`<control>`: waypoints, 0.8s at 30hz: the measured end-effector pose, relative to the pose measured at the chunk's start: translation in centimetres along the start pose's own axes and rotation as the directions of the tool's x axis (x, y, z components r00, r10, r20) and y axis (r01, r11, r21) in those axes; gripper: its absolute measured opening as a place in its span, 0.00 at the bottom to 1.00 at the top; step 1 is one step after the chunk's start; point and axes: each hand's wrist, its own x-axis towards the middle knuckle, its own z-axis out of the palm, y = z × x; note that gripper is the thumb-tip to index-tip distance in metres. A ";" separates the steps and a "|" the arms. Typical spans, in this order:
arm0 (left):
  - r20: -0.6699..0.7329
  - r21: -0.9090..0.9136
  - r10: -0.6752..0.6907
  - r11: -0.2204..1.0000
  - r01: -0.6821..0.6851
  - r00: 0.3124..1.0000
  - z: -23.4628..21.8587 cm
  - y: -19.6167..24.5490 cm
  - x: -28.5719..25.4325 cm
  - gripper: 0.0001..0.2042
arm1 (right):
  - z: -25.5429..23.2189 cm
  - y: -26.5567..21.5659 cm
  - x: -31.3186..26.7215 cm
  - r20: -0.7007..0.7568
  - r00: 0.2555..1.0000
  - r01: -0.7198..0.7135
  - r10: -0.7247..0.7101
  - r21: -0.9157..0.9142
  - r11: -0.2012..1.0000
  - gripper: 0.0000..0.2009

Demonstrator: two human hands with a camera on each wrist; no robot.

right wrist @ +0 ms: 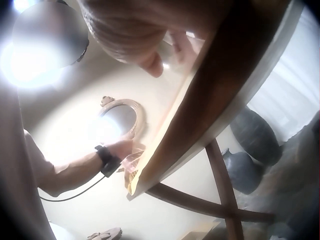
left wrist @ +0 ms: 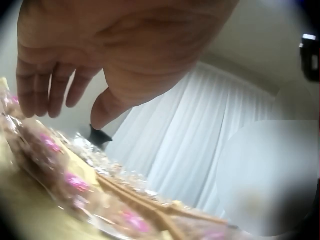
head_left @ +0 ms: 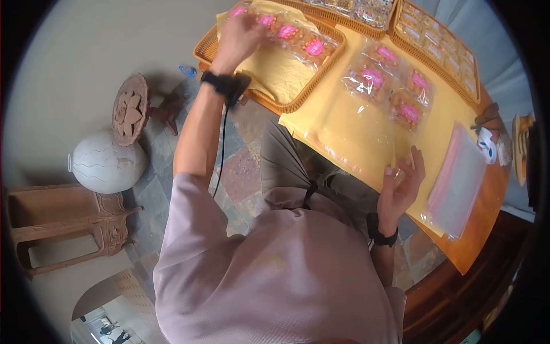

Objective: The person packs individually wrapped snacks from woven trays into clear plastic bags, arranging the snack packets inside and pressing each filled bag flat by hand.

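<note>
My left hand (head_left: 239, 31) is up at the wicker tray (head_left: 298, 97), fingers relaxed and straight-ish over the row of packed cookies (head_left: 298, 35); the left wrist view shows fingertips (left wrist: 35, 95) hanging just above the wrappers, not closed on any, so I call it loose, touching at most. My right hand (head_left: 401, 183) is at the near table edge, fingers curled onto the rim of the big clear bag (head_left: 372, 109), which lies flat on the yellow cloth (head_left: 338, 143) with several pink-labelled cookie packs (head_left: 373, 77) inside it. Whether that pinch is firm I cannot tell, the right wrist view is mostly table underside. Risks as I see them: film is slick, so a pack could slip from my left fingers or drag its neighbours off the tray; a weak right pinch lets the bag mouth collapse or slide toward the edge; stack of spare bags (head_left: 458, 183) sits near my right hand and could get swept off.
</note>
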 end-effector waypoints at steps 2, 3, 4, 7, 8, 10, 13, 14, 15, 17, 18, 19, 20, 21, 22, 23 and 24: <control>0.040 0.116 -0.077 0.991 0.072 0.996 0.7 -1.6 3.4 0.21 | 0.0 0.1 -0.2 -0.027 0.999 -0.019 0.020 0.025 1.000 0.09; -0.006 0.191 -0.078 0.979 0.078 0.997 2.2 -4.0 4.9 0.21 | 0.0 0.1 -0.3 -0.031 0.999 -0.018 0.019 0.021 1.000 0.09; -0.051 0.263 -0.071 0.961 0.082 0.996 3.1 -5.1 5.7 0.21 | 0.0 0.2 -0.3 -0.032 0.999 -0.024 0.024 0.005 1.000 0.10; -0.106 0.445 -0.063 0.890 0.104 0.992 3.9 -4.3 6.1 0.18 | -0.2 0.2 -0.2 -0.032 0.999 -0.028 0.027 -0.032 0.999 0.10; -0.099 0.441 -0.061 0.892 0.099 0.993 3.8 -4.2 6.2 0.18 | -0.3 0.2 -0.2 -0.020 1.000 -0.022 0.021 -0.044 0.999 0.10; 0.043 0.255 -0.032 0.967 0.019 0.999 2.5 -3.8 6.6 0.20 | -0.3 0.2 -0.2 -0.023 0.999 -0.022 0.022 -0.038 0.999 0.10; 0.099 0.112 -0.102 0.990 0.090 0.990 0.0 -2.2 5.8 0.20 | -0.2 0.5 -0.2 -0.025 1.000 -0.012 0.012 -0.030 0.999 0.10; 0.136 0.042 -0.130 0.991 0.126 0.982 -0.7 -1.3 5.2 0.20 | -0.2 0.6 -0.2 -0.027 1.000 -0.002 0.002 -0.031 1.000 0.10; 0.180 -0.027 -0.154 0.986 0.162 0.972 -1.2 -0.5 4.6 0.20 | -0.3 0.7 -0.3 -0.035 0.999 -0.016 0.014 -0.043 0.999 0.10; 0.241 -0.196 -0.173 0.955 0.222 0.955 -1.8 0.1 2.7 0.19 | -0.3 0.7 -0.3 -0.031 0.999 0.017 -0.018 -0.039 0.999 0.10; 0.257 -0.295 -0.170 0.924 0.245 0.951 -2.1 0.6 1.0 0.17 | -0.3 0.7 -0.3 -0.041 0.999 0.001 -0.003 -0.051 0.999 0.10; 0.270 -0.281 -0.155 0.931 0.232 0.950 -2.4 2.4 -1.3 0.15 | -0.4 0.6 -0.2 -0.027 0.999 0.021 -0.022 -0.059 0.998 0.10; 0.282 -0.268 -0.140 0.938 0.218 0.949 -2.7 3.9 -3.8 0.14 | -0.5 0.6 -0.1 -0.012 0.999 0.041 -0.042 -0.066 0.997 0.10; 0.405 -0.266 -0.105 0.937 0.227 0.908 -3.0 3.6 -5.5 0.13 | -0.5 0.6 -0.1 -0.017 0.999 0.029 -0.031 -0.077 0.997 0.10; 0.551 -0.299 -0.092 0.906 0.299 0.830 -3.2 4.8 -7.9 0.11 | -0.5 0.7 0.0 -0.011 0.999 0.039 -0.040 -0.073 0.997 0.09; 0.718 -0.366 -0.012 0.844 0.393 0.696 -3.0 5.2 -9.6 0.09 | -0.4 0.7 0.0 -0.006 0.999 0.049 -0.049 -0.069 0.996 0.09; 0.807 -0.371 -0.015 0.765 0.527 0.590 -2.7 6.9 -11.7 0.08 | -0.4 0.6 0.0 -0.006 0.999 0.040 -0.040 -0.077 0.996 0.09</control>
